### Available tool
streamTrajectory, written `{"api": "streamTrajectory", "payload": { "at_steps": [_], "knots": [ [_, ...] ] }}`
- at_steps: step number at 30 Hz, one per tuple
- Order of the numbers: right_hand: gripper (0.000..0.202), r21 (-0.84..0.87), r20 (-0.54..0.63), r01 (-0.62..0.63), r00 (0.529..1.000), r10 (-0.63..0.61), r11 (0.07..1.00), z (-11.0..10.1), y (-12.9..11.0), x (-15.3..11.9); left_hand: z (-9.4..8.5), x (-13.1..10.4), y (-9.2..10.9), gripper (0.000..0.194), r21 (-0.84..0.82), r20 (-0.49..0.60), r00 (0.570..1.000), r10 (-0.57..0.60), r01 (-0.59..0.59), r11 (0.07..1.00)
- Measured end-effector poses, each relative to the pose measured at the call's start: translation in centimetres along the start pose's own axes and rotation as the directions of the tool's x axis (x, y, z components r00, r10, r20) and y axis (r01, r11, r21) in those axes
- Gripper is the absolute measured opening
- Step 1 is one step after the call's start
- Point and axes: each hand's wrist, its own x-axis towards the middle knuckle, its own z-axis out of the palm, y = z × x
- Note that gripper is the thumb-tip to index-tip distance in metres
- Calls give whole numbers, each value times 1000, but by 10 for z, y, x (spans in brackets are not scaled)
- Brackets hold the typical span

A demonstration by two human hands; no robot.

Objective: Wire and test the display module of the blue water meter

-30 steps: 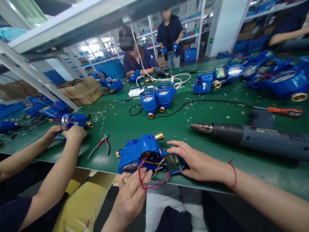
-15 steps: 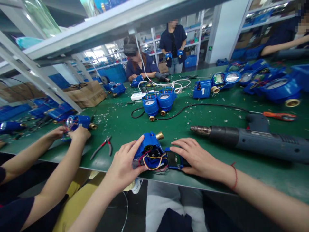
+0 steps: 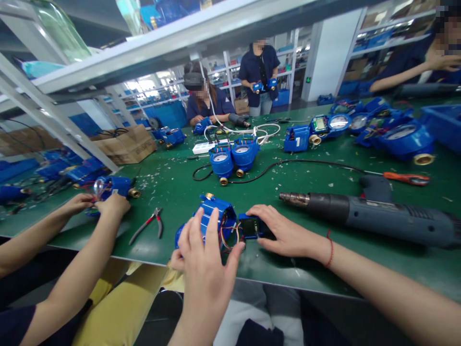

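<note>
A blue meter body (image 3: pixel 220 211) with a brass fitting lies near the front edge of the green table (image 3: pixel 266 262). Over its near side my left hand (image 3: pixel 207 254) is spread, fingers apart; whether the fingertips touch it is hard to tell. Coloured wires (image 3: pixel 230 230) run from the body to a small blue and black module (image 3: pixel 249 227). My right hand (image 3: pixel 284 230) grips that module at its right end, thumb in front and fingers behind.
Pliers (image 3: pixel 149 225) lie left, beside a neighbour's hands (image 3: pixel 111 205) on another meter. A heat gun (image 3: pixel 367 211) and an orange screwdriver (image 3: pixel 405 178) lie right. Two meters (image 3: pixel 230 161), a cable and a power strip (image 3: pixel 205 146) are behind. More people work beyond.
The meter body has turned and shifted left, its ribbed side now showing. My left hand has gone from holding its left side to spread over it. My right hand stays at the module.
</note>
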Motion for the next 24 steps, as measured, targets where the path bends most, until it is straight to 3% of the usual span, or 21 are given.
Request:
{"api": "streamTrajectory", "payload": {
  "at_steps": [3, 6, 8, 14, 20, 24],
  "knots": [
    [42, 9, -45, -53, 998, 54, 999, 6, 1, 1, 5, 1, 16, 42, -83, -15, 991, 134, -134, 987],
    [47, 2, -64, -80, 995, 80, 997, 13, 4, 2, 15, 9, 27, 25, 56, 106, 990, 94, -100, 993],
    [47, 0, -55, -85, 995, 85, 996, 14, 5, 4, 21, 15, 26, 13, 128, 121, 988, 92, -107, 986],
    [35, -27, -4, -134, 991, 134, 991, 8, 2, 10, 19, 17, -3, 17, 19, 163, 914, 371, -378, 925],
    [34, -83, 36, -156, 987, 160, 984, 2, 0, 8, 13, 14, -28, 20, -23, 203, 888, 414, -418, 908],
    [33, -92, 36, -171, 984, 175, 981, 1, 2, 8, 7, 13, -33, 19, -12, 175, 914, 367, -371, 929]
  ]
}}
